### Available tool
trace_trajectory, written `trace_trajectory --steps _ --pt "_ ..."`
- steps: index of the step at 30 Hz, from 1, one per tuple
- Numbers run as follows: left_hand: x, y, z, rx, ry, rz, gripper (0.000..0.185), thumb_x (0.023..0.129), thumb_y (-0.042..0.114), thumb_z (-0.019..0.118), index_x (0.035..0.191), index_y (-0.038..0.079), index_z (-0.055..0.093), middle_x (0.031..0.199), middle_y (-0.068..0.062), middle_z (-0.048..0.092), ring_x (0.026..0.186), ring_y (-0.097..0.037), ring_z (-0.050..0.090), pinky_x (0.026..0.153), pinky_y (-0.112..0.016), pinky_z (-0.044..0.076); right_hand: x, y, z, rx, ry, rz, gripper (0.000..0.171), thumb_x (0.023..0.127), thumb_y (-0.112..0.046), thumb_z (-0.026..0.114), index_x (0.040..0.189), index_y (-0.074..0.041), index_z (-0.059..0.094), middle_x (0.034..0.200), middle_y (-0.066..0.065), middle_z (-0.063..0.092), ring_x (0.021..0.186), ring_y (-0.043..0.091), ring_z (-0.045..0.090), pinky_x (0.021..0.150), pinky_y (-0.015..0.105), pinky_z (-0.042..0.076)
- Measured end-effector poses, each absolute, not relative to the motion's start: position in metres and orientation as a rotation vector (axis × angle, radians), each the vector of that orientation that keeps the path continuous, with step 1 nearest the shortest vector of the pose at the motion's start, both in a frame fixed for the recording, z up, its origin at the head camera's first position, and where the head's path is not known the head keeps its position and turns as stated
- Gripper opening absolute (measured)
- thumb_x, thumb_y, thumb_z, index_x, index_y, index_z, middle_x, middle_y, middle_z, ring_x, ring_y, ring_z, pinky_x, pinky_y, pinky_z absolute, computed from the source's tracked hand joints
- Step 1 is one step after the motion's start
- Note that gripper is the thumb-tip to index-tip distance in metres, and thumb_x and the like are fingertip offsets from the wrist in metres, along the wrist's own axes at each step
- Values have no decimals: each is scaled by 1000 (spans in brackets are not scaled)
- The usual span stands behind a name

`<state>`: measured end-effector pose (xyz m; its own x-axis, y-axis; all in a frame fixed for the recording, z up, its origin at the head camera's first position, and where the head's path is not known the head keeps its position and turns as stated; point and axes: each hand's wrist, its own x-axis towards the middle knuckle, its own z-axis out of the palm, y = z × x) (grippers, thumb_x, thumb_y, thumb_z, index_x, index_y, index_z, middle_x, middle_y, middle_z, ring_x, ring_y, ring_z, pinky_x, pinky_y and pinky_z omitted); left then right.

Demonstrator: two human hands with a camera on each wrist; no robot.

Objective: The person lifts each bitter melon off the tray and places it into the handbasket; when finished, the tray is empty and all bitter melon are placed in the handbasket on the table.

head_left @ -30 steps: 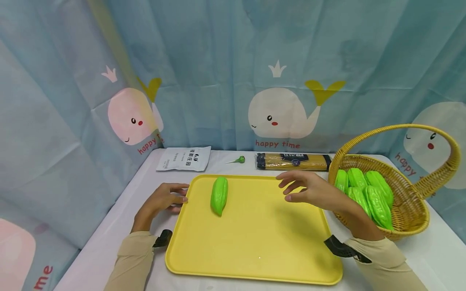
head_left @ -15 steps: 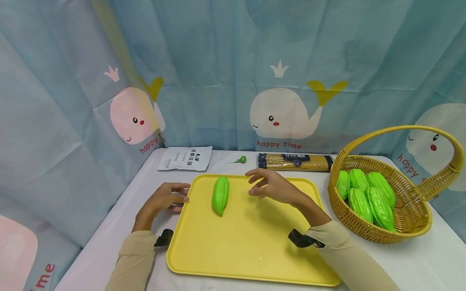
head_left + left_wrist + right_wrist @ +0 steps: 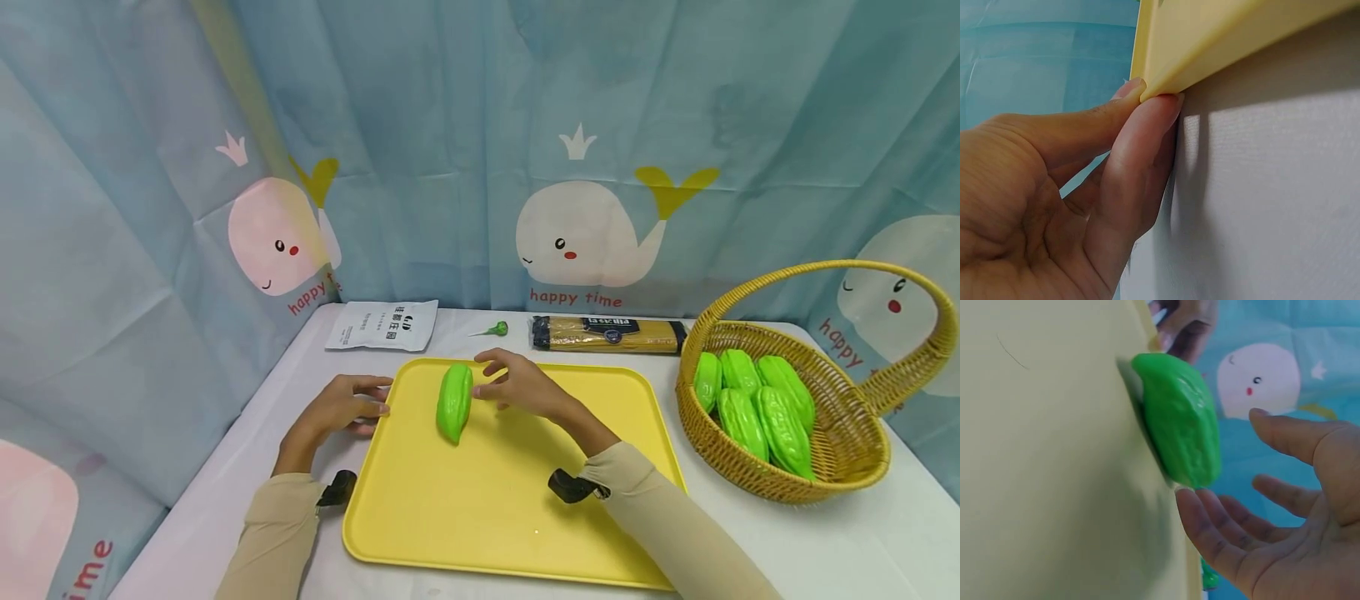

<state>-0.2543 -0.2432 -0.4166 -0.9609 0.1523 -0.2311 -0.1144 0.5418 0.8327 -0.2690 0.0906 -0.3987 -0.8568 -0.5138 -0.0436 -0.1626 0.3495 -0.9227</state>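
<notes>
A yellow tray [image 3: 495, 508] lies on the table, and my left hand [image 3: 337, 407] pinches its left rim; in the left wrist view the thumb and fingers [image 3: 1141, 144] meet on the tray's edge [image 3: 1175, 72]. On the tray, toward the back left, rests a glossy green toy bitter melon [image 3: 454, 402], its pointed end toward me. My right hand [image 3: 525, 387] hovers just right of it with spread fingers and holds nothing. In the right wrist view the fingertips of that hand [image 3: 1285, 531] come right up to one end of the bitter melon [image 3: 1179, 419].
A wicker basket [image 3: 840, 467] with a tall handle stands right of the tray, holding several more green bitter melons [image 3: 783, 425]. Behind the tray lie a white pouch [image 3: 382, 326], a small green item with a pale thin tip [image 3: 497, 328], and a pack of spaghetti [image 3: 611, 334]. A whale-print curtain [image 3: 450, 167] hangs behind.
My right hand has moved left across the tray, from near the basket side to beside the bitter melon. The left hand keeps its grip on the rim.
</notes>
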Motion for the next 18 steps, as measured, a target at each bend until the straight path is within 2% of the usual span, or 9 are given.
trace_trajectory --steps 5,13,16,18 --pt "-255 -243 -417 31 2501 1383 58 97 10 76 151 1 57 135 -23 63 75 -13 68 65 -27 61 -271 76 -407 -561 2337 -1483 66 98 -28 78 155 -7 50 145 25 53 122 36 66 85 45 63" --pt "-254 -243 -416 23 2500 1373 59 97 12 77 152 2 57 136 -23 63 74 -14 68 65 -28 61 -272 61 -413 -551 2417 -1417 68 97 -30 79 154 -5 52 142 27 56 88 27 70 72 37 62" --pt "-254 -243 -416 35 2499 1381 59 97 12 77 152 2 57 136 -23 64 72 -14 67 64 -27 60 -272 58 -413 -547 2433 -1407 66 97 -31 78 152 -5 53 141 26 57 87 28 70 72 37 61" --pt "-254 -243 -416 45 2499 1383 59 97 12 76 152 1 57 136 -24 64 71 -14 67 63 -27 60 -272 56 -414 -548 2450 -1398 63 97 -33 78 150 -6 55 139 25 58 94 28 69 76 37 61"
